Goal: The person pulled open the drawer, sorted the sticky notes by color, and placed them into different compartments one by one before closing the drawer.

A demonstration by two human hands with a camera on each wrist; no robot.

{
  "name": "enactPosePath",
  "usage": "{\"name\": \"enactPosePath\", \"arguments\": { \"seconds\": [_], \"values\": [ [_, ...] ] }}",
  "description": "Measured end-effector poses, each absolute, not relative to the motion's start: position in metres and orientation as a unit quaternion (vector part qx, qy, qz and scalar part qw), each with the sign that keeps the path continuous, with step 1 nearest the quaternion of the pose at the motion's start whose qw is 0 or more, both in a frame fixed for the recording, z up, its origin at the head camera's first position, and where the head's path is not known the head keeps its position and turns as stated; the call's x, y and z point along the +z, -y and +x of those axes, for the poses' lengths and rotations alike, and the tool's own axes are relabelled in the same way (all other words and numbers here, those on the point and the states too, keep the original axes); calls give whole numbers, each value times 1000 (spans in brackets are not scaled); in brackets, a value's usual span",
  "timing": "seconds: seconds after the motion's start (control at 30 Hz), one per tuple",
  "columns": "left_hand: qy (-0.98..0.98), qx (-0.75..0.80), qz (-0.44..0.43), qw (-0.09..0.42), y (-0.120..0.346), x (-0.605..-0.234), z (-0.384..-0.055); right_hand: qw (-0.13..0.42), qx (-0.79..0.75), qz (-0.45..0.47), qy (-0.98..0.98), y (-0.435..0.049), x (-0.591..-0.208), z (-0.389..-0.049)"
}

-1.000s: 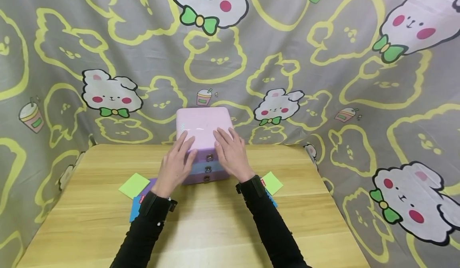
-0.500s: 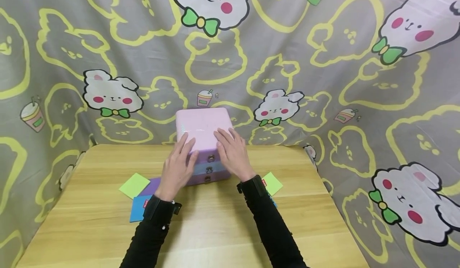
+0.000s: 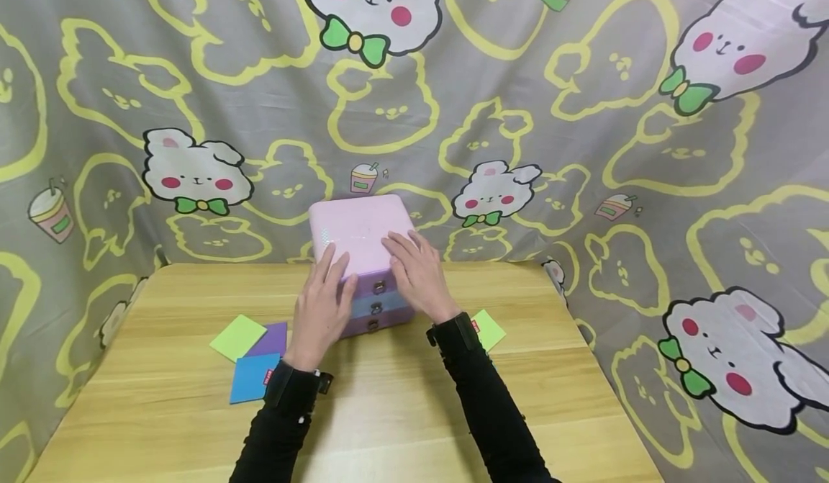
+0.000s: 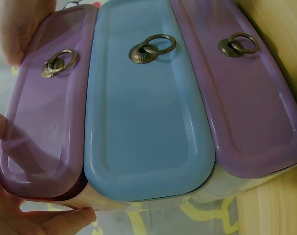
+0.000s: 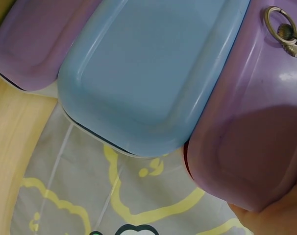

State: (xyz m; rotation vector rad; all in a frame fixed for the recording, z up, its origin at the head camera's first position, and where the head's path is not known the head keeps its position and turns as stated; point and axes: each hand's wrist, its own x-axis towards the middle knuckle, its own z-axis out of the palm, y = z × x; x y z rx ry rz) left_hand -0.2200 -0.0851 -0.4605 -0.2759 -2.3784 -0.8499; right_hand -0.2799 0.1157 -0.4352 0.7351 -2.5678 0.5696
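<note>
A small drawer box with a pink top [image 3: 363, 227] stands at the table's back. Its front has an upper purple drawer [image 4: 45, 117], a blue middle drawer [image 4: 143, 122] and a lower purple drawer [image 4: 246, 98], each with a bronze ring pull. My left hand [image 3: 320, 317] rests at the top's front left corner, some fingers on the pink surface and one along the side wall in the left wrist view. My right hand [image 3: 421, 274] lies over the front right corner, fingers extended on the top. Dark red shows at the upper drawer's edge in both wrist views.
Left of the box lie flat squares: a green one [image 3: 237, 337], a purple one [image 3: 268, 340] and a blue one [image 3: 254, 378] with a red tag. Another green square [image 3: 490, 330] lies by my right wrist. A patterned curtain [image 3: 388, 116] hangs behind the wooden table [image 3: 363, 425].
The drawer box has turned slightly under my hands. My left wrist has shifted right and down, uncovering more of the blue and purple squares. My right hand stays on the top.
</note>
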Motion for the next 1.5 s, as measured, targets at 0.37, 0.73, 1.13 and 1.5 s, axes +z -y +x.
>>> {"name": "enactPosePath", "arguments": {
  "seconds": [0.37,0.73,1.13,1.5],
  "values": [
    [892,-311,-84,317,72,-460,-208,188,243,271,912,-120,-434,-283],
    [897,-288,-62,329,65,-459,-206,195,246,281,907,-121,-433,-292],
    [896,-262,-50,355,56,-460,-202,179,252,275,911,-122,-433,-297],
    [900,-218,-44,374,45,-458,-202,178,249,269,913,-125,-434,-307]
  ]
}}
